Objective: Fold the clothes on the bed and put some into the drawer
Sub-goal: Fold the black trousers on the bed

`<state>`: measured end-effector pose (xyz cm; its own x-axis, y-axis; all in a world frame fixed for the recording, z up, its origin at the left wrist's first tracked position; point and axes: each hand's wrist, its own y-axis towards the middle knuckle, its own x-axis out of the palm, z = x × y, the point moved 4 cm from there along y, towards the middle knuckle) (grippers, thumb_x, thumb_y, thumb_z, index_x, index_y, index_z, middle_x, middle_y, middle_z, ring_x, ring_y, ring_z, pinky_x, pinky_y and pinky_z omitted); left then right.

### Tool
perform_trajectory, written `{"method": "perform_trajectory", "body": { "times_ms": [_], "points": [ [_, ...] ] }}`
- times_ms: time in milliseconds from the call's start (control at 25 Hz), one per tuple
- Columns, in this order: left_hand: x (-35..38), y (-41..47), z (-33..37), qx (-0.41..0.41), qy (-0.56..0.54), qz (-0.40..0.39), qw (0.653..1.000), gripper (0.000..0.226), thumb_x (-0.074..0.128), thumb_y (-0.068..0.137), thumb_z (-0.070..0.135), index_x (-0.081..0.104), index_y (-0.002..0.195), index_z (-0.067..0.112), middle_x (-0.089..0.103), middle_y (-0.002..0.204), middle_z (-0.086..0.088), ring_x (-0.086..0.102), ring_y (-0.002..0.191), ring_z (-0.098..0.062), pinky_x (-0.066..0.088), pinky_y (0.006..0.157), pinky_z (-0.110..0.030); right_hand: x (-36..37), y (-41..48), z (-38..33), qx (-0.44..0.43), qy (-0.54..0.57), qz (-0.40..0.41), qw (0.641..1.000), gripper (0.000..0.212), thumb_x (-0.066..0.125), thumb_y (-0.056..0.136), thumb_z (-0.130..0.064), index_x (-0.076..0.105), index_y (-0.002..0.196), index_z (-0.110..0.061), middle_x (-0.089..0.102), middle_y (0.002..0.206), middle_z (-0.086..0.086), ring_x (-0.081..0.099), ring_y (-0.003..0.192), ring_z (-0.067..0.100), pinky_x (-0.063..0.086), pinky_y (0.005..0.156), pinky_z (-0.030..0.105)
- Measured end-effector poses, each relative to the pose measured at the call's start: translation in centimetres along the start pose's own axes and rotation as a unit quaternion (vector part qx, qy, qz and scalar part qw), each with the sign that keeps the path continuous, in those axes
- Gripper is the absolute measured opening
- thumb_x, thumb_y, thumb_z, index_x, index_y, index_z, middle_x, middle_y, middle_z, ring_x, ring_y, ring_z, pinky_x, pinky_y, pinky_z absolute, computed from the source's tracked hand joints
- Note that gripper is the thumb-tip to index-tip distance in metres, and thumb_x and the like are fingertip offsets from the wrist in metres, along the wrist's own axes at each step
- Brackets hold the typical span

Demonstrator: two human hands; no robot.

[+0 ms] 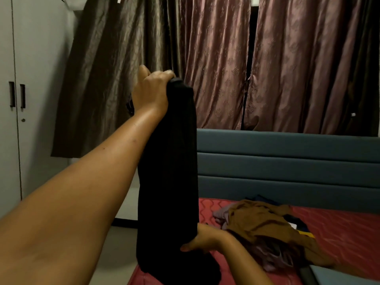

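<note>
A long black garment [168, 171] hangs straight down in front of me. My left hand [152, 91] is raised high and grips its top end. My right hand [202, 240] holds the garment low down, thumb on the near side, fingers hidden behind the cloth. The garment's bottom end bunches on the red mattress [339, 233]. A pile of unfolded clothes [259, 225], brown on top with lilac and dark pieces under it, lies on the bed to the right of my right hand.
A blue padded headboard [287, 163] runs along the far side of the bed, under mauve curtains [226, 58]. A grey wardrobe [12, 99] with two dark handles stands at the left. Bare floor lies between wardrobe and bed. No drawer shows.
</note>
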<state>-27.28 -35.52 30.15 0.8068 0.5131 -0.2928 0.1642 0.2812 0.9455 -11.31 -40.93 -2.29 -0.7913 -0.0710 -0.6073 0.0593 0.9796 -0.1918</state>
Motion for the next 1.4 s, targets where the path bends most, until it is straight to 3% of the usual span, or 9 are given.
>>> {"method": "perform_trajectory", "body": {
  "times_ms": [120, 200, 320, 480, 640, 800, 960, 1200, 1400],
  "points": [
    [2.5, -2.1, -3.7, -0.155, -0.078, -0.058, 0.983, 0.032, 0.04, 0.1, 0.022, 0.054, 0.127, 0.032, 0.042, 0.129, -0.011, 0.045, 0.115, -0.032, 0.041, 0.094, -0.042, -5.7, -0.9, 4.9, 0.138, -0.027, 0.208, 0.968, 0.009, 0.058, 0.084, -0.009, 0.056, 0.093, -0.011, 0.061, 0.1, 0.013, 0.061, 0.088, 0.031, 0.052, 0.089, 0.048],
    [5.0, -2.6, -7.2, -0.252, -0.16, -0.069, 0.952, 0.037, 0.036, 0.099, 0.017, 0.052, 0.13, 0.029, 0.044, 0.133, -0.013, 0.043, 0.122, -0.033, 0.039, 0.101, -0.041, -13.3, -4.5, 4.6, 0.205, -0.083, 0.454, 0.863, 0.02, 0.049, 0.09, -0.003, 0.062, 0.105, 0.001, 0.061, 0.116, 0.025, 0.059, 0.107, 0.039, 0.047, 0.092, 0.042],
    [8.1, -2.6, -10.1, -0.281, -0.37, -0.066, 0.883, 0.039, 0.047, 0.096, 0.004, 0.051, 0.133, 0.017, 0.053, 0.128, -0.008, 0.049, 0.12, -0.026, 0.043, 0.098, -0.037, -22.9, -11.8, 0.7, 0.109, -0.081, 0.701, 0.7, 0.026, 0.045, 0.09, 0.006, 0.058, 0.111, 0.015, 0.053, 0.122, 0.031, 0.05, 0.114, 0.043, 0.035, 0.1, 0.039],
    [10.5, -4.4, -12.2, -0.221, -0.465, -0.172, 0.84, 0.048, 0.052, 0.091, -0.008, 0.045, 0.137, 0.006, 0.058, 0.109, 0.0, 0.051, 0.108, -0.022, 0.044, 0.091, -0.034, -25.5, -16.7, 1.5, 0.016, -0.217, 0.796, 0.566, 0.019, 0.049, 0.089, 0.0, 0.059, 0.102, 0.009, 0.051, 0.118, 0.026, 0.041, 0.111, 0.037, 0.026, 0.093, 0.036],
    [14.8, -17.0, -14.3, -0.183, -0.397, -0.339, 0.833, 0.039, 0.046, 0.091, -0.013, 0.059, 0.118, 0.013, 0.062, 0.105, -0.004, 0.059, 0.096, -0.015, 0.052, 0.077, -0.014, -14.0, -13.8, 13.4, 0.142, -0.19, 0.716, 0.656, 0.028, 0.047, 0.089, -0.007, 0.061, 0.108, 0.009, 0.055, 0.114, 0.028, 0.048, 0.107, 0.044, 0.037, 0.095, 0.045],
    [21.5, -42.4, -21.3, -0.28, -0.252, -0.572, 0.729, 0.065, 0.058, 0.082, -0.014, 0.065, 0.098, 0.049, 0.054, 0.128, -0.01, 0.05, 0.122, -0.033, 0.034, 0.108, -0.032, 4.7, -10.2, 23.3, 0.378, -0.275, 0.274, 0.84, 0.038, 0.033, 0.101, -0.009, 0.046, 0.136, -0.001, 0.044, 0.14, 0.018, 0.042, 0.13, 0.033, 0.036, 0.105, 0.041],
    [14.4, -57.7, -23.8, -0.396, -0.155, -0.557, 0.713, 0.054, 0.058, 0.084, -0.016, 0.075, 0.079, 0.035, 0.065, 0.109, -0.01, 0.057, 0.104, -0.025, 0.045, 0.099, -0.04, 12.3, -7.5, 24.9, 0.433, -0.281, 0.089, 0.852, 0.041, 0.038, 0.098, -0.013, 0.05, 0.137, -0.012, 0.048, 0.142, 0.008, 0.045, 0.131, 0.027, 0.04, 0.104, 0.038],
    [14.5, -54.5, -22.6, -0.689, -0.268, -0.357, 0.571, 0.029, 0.051, 0.098, 0.026, 0.039, 0.121, 0.014, 0.055, 0.104, -0.01, 0.054, 0.094, -0.028, 0.043, 0.074, -0.036, 11.6, -1.3, 18.5, 0.356, -0.339, 0.053, 0.869, 0.04, 0.044, 0.093, -0.018, 0.053, 0.132, -0.016, 0.052, 0.137, 0.005, 0.049, 0.126, 0.027, 0.039, 0.101, 0.04],
    [17.8, -53.9, -20.8, -0.561, -0.2, -0.432, 0.677, 0.055, 0.075, 0.078, 0.008, 0.048, 0.124, 0.021, 0.062, 0.114, -0.01, 0.06, 0.101, -0.029, 0.049, 0.089, -0.038, 15.7, 3.9, 16.3, 0.27, -0.254, 0.023, 0.928, 0.051, 0.045, 0.097, -0.037, 0.031, 0.145, -0.026, 0.033, 0.151, 0.007, 0.031, 0.137, 0.034, 0.028, 0.108, 0.052]
  ]
}}
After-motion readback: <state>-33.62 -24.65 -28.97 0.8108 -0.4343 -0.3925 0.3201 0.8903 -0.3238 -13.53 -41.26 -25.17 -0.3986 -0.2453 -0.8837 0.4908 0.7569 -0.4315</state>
